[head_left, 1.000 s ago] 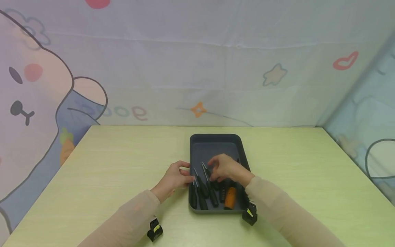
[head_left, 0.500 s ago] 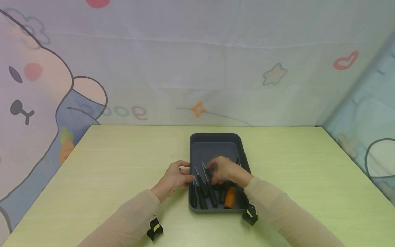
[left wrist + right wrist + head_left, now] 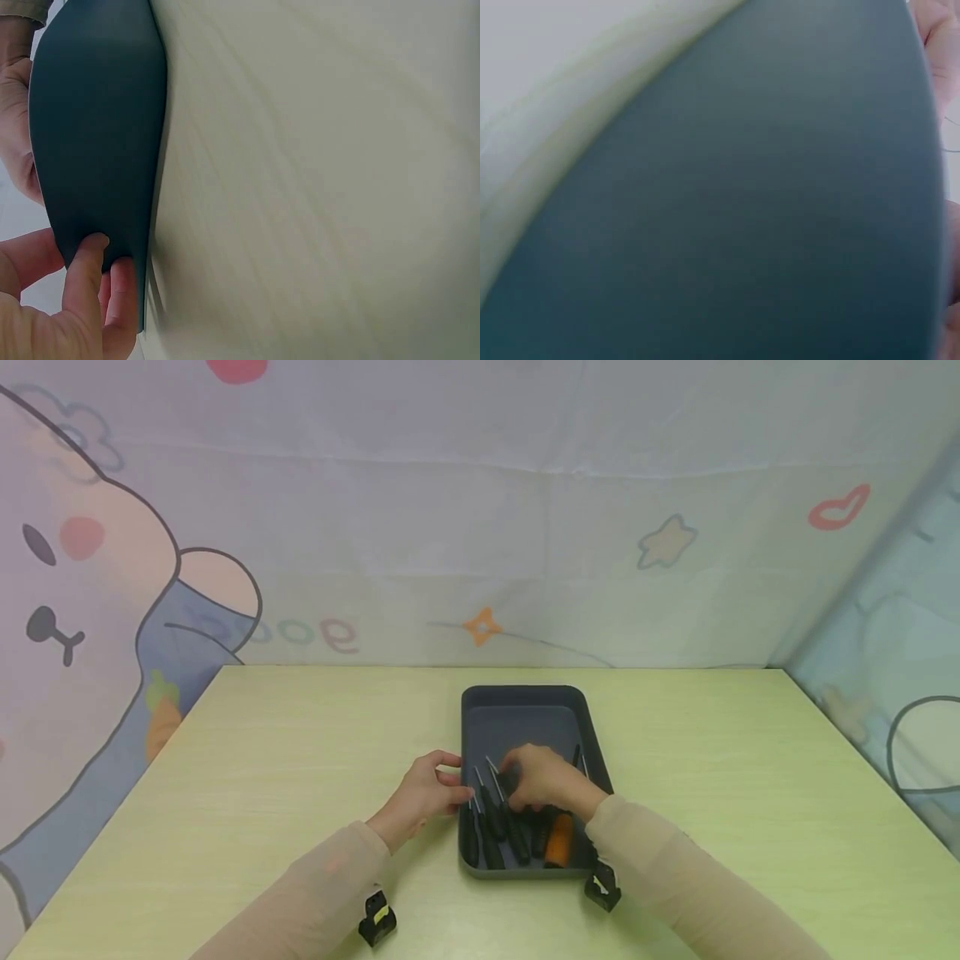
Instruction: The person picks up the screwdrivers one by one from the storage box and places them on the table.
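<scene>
A dark grey tray point(image 3: 525, 727) holds several black-handled screwdrivers point(image 3: 516, 835), their metal shafts pointing away from me. My left hand point(image 3: 426, 789) grips the tray's left wall, thumb over the rim; in the left wrist view its fingers point(image 3: 86, 277) press on the outside wall point(image 3: 97, 135). Inside the tray, my right hand point(image 3: 547, 781) has its thumb and fingers around a dark handle point(image 3: 507, 779), apparently of a screwdriver; the fingers partly hide it. An orange handle point(image 3: 558, 841) lies below that hand. The tray's outer wall point(image 3: 742, 187) blocks most of the right wrist view.
At the tray's right wall lie a thin black piece point(image 3: 577, 756) and a metal shaft point(image 3: 585, 766). The pale wooden table point(image 3: 322, 727) extends to both sides. A printed cloth point(image 3: 420, 527) hangs behind its far edge.
My right hand has lowered slightly toward me and closed around the dark handle. The shaft at that handle has shifted a little left. My left hand and the tray stay in place.
</scene>
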Demonstrator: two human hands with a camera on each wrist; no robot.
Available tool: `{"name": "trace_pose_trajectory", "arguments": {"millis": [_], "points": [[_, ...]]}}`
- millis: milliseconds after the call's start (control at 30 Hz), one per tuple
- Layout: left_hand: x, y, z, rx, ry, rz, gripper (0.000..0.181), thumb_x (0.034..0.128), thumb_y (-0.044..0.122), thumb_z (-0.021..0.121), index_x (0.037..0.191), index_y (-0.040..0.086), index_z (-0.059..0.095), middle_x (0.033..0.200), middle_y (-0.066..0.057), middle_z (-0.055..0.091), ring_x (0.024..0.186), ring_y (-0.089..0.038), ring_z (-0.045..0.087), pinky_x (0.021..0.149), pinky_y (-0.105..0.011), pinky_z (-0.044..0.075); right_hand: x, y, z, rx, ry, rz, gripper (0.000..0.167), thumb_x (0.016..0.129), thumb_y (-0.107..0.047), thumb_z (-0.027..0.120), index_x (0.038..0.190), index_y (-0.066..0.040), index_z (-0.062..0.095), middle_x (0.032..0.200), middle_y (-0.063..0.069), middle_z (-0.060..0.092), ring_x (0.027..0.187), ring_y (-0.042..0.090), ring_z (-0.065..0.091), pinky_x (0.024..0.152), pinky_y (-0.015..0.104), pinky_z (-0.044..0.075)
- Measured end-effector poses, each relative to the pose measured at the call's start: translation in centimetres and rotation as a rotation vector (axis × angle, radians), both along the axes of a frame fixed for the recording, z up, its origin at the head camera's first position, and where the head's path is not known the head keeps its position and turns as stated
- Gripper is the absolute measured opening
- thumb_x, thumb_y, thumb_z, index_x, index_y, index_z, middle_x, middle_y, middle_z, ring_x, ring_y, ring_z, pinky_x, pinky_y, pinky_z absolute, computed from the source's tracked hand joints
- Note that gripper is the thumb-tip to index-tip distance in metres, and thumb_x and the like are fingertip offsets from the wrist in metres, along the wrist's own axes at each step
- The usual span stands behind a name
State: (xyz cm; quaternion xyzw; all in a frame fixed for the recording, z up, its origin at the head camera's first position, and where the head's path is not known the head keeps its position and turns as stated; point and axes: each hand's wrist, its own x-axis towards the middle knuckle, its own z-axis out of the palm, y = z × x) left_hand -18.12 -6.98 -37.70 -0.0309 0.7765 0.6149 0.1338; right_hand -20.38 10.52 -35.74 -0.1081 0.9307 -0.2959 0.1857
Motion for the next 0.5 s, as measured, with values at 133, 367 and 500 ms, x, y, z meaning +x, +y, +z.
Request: {"name": "trace_pose_trajectory", "arguments": {"millis": [133, 367, 500], "points": [[0.02, 0.0, -0.03, 0.002, -0.004, -0.003, 0.045, 0.0779, -0.012, 0.066, 0.119, -0.008, 0.049, 0.092, -0.018, 0.054, 0.071, -0.018, 0.059, 0.069, -0.037, 0.056, -0.02, 0.04, -0.25, -0.018, -0.021, -0.007, 0.046, 0.068, 0.003, 0.073, 0.112, -0.004, 0.062, 0.079, 0.006, 0.058, 0.053, 0.018, 0.056, 0.05, 0.029, 0.05], [-0.05, -0.03, -0.11, 0.012, 0.001, 0.004, 0.044, 0.0773, -0.013, 0.065, 0.118, -0.008, 0.049, 0.089, -0.017, 0.054, 0.068, -0.017, 0.059, 0.068, -0.036, 0.056, -0.21, 0.32, -0.83, -0.136, -0.094, -0.049, 0.047, 0.067, 0.007, 0.068, 0.113, 0.0, 0.061, 0.073, 0.007, 0.06, 0.054, 0.016, 0.055, 0.049, 0.029, 0.051], [-0.04, -0.06, -0.14, 0.007, 0.001, 0.001, 0.045, 0.0773, -0.013, 0.066, 0.118, -0.008, 0.049, 0.089, -0.018, 0.055, 0.069, -0.018, 0.059, 0.068, -0.036, 0.056, -0.39, 0.58, -0.97, -0.222, -0.148, -0.087, 0.048, 0.067, 0.009, 0.064, 0.114, 0.001, 0.059, 0.073, 0.008, 0.062, 0.057, 0.016, 0.057, 0.051, 0.03, 0.052]]}}
